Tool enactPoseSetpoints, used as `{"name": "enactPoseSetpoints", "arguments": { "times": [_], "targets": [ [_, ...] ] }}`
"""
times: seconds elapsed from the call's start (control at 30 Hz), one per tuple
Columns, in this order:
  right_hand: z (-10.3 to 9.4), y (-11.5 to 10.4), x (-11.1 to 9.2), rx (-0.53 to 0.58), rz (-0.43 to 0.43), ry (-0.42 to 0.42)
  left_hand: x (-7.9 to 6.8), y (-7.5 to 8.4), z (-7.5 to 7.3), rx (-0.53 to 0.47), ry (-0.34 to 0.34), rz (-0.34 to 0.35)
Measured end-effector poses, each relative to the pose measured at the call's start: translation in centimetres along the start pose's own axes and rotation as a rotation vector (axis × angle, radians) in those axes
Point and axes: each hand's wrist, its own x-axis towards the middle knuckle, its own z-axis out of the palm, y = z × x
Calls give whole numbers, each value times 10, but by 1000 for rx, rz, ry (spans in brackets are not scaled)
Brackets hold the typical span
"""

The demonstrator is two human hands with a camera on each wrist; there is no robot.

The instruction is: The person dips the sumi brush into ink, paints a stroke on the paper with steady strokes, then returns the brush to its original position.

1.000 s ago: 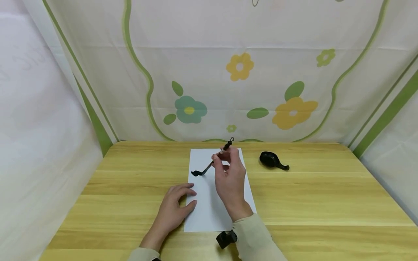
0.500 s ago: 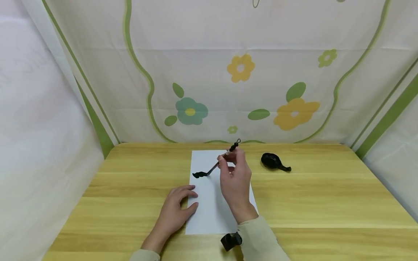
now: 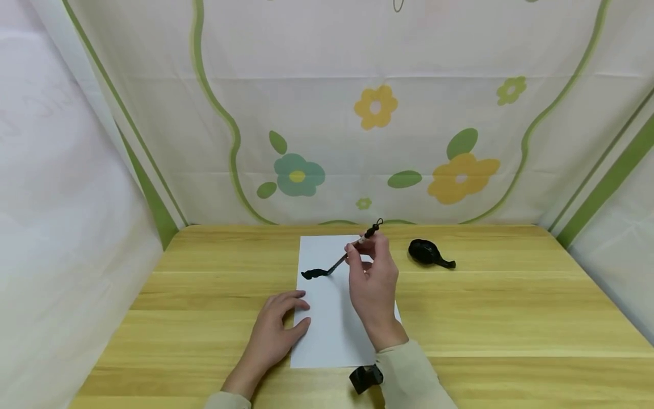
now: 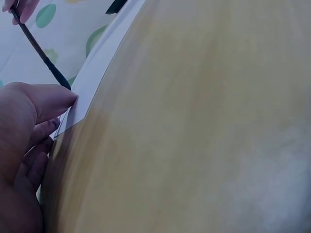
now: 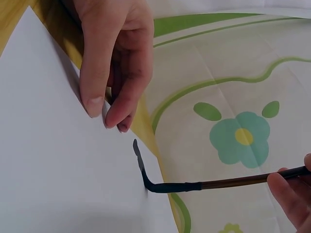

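Wooden tabletop is bearing paper, one stroke showing toward ten o'clock, visible remainder blank, right hand pinching a brush, left hand resting unclenched at nine.

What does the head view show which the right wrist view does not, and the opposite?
Only the head view: the black object with a short handle, the large orange flower, the black wrist device, the light sleeves and the cord loop topping the brush.
Only the right wrist view: a close look at the bristles meeting the dark stroke, and at the left hand from the side.
Both: the brush, dark stroke, left hand, part of the right hand, white paper, wooden table and teal flower.
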Motion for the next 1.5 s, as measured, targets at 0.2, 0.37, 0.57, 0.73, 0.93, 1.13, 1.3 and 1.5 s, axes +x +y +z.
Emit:
{"name": "enactPoseSetpoints", "arguments": {
  "times": [0.2,0.37,0.57,0.73,0.93,1.13,1.3,1.5],
  "targets": [
    [-3,2,1,-4,-8,6,0,3,-2,1,-2,7],
    [-7,2,2,-21,-2,12,0,4,-2,0,-7,8],
    [-12,2,3,-37,3,19,0,4,-2,-8,-13,-4],
    [-16,1,4,-46,9,27,0,4,-2,-3,-9,10],
    [-21,2,4,-75,-7,50,-2,3,-2,-13,-16,-12],
    [-27,4,7,-90,-17,69,-2,2,-2,-14,-15,0],
    [-31,6,8,-110,-12,77,-1,1,-2,-23,-18,-14],
    [-37,7,8,-126,-5,85,-1,1,-2,-33,-22,-20]
  ]
}}
